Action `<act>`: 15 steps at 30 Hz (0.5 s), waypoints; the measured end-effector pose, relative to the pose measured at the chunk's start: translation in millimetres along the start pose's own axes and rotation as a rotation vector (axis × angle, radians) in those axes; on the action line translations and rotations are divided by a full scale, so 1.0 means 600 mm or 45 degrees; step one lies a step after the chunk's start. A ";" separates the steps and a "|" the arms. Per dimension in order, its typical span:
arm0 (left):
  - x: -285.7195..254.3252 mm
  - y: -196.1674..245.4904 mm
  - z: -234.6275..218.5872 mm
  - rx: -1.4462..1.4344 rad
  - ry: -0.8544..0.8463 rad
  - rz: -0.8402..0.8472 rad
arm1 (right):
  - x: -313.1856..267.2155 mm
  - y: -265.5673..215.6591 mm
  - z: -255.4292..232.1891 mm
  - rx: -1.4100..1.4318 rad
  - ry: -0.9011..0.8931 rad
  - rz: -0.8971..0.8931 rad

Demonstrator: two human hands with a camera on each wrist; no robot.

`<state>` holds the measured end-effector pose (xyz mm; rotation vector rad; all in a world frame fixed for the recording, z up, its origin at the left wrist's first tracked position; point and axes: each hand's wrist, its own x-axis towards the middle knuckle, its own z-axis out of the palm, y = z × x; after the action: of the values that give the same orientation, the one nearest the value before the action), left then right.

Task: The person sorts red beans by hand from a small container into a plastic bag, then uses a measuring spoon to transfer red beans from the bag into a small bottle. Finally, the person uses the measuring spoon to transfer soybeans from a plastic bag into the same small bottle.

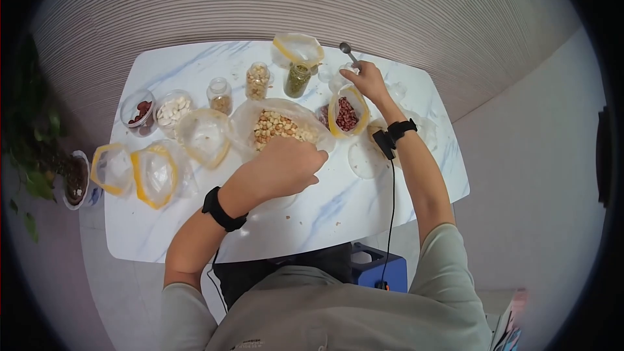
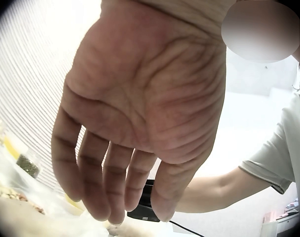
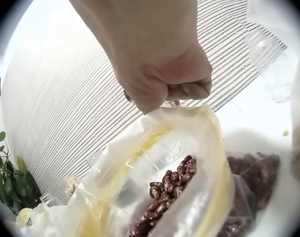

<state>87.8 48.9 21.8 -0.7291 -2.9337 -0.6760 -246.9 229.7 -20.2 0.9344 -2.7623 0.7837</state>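
Observation:
In the head view my right hand (image 1: 369,83) grips a metal measuring spoon (image 1: 346,48), its bowl pointing toward the wall. Just below that hand stands a yellow-rimmed plastic bag (image 1: 365,117) of speckled red beans (image 3: 172,185). The right wrist view shows the curled fingers close above the bag's mouth, with the spoon mostly hidden. My left hand (image 1: 279,168) hangs at the near side of a large plastic bag (image 1: 242,120) of tan and white seeds (image 1: 276,123). In the left wrist view its fingers (image 2: 93,182) hang loosely, the palm bare.
Along the back stand a jar of green beans (image 1: 298,82), a jar of pale seeds (image 1: 257,82) and a partly filled jar (image 1: 220,99). Tubs of red dates (image 1: 138,110) and white pieces (image 1: 173,110) sit left. Yellow-rimmed bags (image 1: 156,179) lie at the front left. A round lid (image 1: 367,161) lies right.

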 end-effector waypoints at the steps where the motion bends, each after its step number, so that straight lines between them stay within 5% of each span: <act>1: 0.002 0.000 0.001 -0.002 -0.003 -0.002 | -0.004 0.000 0.001 -0.007 0.033 -0.010; 6: 0.003 0.002 -0.002 0.020 0.011 -0.069 | 0.001 -0.007 -0.018 -0.034 0.308 -0.175; 9: 0.003 0.004 -0.009 0.128 0.069 -0.128 | -0.038 -0.085 -0.091 0.170 0.296 0.033; 15: 0.008 -0.006 0.007 0.154 0.303 -0.244 | -0.250 -0.203 -0.165 0.453 -0.062 0.158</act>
<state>81.8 49.7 17.2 -0.3334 -2.8145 -0.5474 -58.9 278.1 77.2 0.8470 -2.7964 1.3228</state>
